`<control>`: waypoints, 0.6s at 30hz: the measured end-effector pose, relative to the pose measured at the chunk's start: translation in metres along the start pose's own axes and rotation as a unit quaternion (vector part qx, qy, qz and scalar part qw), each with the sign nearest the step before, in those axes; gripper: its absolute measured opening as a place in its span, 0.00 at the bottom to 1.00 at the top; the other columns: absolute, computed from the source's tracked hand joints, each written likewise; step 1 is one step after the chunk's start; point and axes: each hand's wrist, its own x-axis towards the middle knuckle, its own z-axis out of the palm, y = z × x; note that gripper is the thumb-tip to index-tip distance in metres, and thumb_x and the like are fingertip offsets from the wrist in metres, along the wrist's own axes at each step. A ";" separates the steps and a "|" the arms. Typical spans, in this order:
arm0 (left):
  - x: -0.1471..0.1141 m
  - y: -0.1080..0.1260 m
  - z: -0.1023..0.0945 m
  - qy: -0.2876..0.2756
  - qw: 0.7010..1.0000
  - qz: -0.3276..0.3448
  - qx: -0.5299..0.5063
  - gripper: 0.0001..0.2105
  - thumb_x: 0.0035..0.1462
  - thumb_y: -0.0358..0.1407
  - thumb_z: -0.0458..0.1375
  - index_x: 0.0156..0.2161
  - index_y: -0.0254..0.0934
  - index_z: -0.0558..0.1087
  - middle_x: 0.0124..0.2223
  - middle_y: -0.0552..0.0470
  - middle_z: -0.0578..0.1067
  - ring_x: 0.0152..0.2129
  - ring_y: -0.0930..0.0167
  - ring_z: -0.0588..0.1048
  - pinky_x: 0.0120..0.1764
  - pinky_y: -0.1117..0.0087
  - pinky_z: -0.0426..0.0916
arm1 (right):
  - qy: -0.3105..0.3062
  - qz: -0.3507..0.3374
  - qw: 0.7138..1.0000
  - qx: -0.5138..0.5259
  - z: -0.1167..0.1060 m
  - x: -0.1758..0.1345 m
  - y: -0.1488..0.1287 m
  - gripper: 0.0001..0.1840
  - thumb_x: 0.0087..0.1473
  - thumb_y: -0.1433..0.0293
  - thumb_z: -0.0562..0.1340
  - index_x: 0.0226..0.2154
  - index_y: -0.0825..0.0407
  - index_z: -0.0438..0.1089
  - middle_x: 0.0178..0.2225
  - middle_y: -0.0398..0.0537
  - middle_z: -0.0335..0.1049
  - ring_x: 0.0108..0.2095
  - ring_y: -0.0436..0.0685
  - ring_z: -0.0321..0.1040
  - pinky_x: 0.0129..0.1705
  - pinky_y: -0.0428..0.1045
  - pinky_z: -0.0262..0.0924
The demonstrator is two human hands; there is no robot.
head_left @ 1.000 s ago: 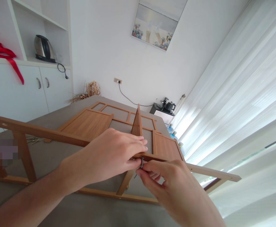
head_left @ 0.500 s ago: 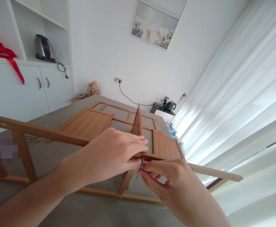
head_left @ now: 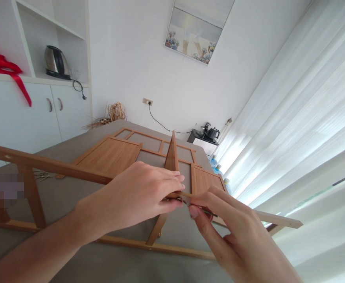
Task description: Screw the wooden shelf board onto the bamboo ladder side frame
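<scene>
A wooden frame (head_left: 63, 168) stands on its side across the foreground. My left hand (head_left: 139, 192) is closed around its top rail where an upright wooden panel (head_left: 171, 154) meets it, fingers over the far side and thumb below. Beside that thumb a small round metal bolt head (head_left: 178, 199) shows at the rail. In my right hand (head_left: 231, 224), thumb and fingers pinch a thin metal hex key (head_left: 186, 203); one end points at the bolt and the other sticks out past the fingers. Whether the key's tip sits in the bolt cannot be made out.
Flat wooden panels (head_left: 109, 155) lie beyond on the grey-covered table (head_left: 122, 267). Loose metal hardware (head_left: 41, 175) rests at left, behind the frame. Capped bottles (head_left: 218, 169) stand near the white curtain (head_left: 278, 129). A kettle (head_left: 56, 63) sits on the shelf.
My right hand has shifted right and the hex key has swung from near upright to lying along the rail. My left hand keeps its hold.
</scene>
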 end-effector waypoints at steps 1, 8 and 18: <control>0.000 0.000 0.000 0.002 1.000 0.000 0.000 0.10 0.64 0.39 0.60 0.47 0.41 0.78 0.47 0.53 0.81 0.52 0.69 0.77 0.48 0.74 0.72 | 0.005 -0.003 1.000 -0.007 -0.001 0.000 0.001 0.12 0.67 0.67 0.54 0.39 0.46 0.73 0.31 0.44 0.69 0.27 0.50 0.69 0.25 0.42 0.63; 0.000 0.000 0.000 -0.001 1.000 0.000 0.001 0.09 0.64 0.39 0.59 0.48 0.42 0.78 0.48 0.54 0.81 0.53 0.69 0.76 0.49 0.74 0.72 | 0.002 -0.013 1.000 -0.028 -0.001 -0.001 0.002 0.12 0.66 0.69 0.55 0.45 0.45 0.74 0.32 0.44 0.65 0.29 0.50 0.67 0.28 0.43 0.65; 0.000 0.000 0.000 -0.003 1.000 0.003 0.007 0.09 0.65 0.36 0.58 0.47 0.43 0.77 0.49 0.55 0.81 0.52 0.69 0.76 0.48 0.74 0.72 | -0.039 0.003 0.999 -0.017 -0.001 0.002 0.001 0.10 0.65 0.72 0.57 0.41 0.43 0.72 0.34 0.41 0.64 0.30 0.49 0.68 0.31 0.45 0.63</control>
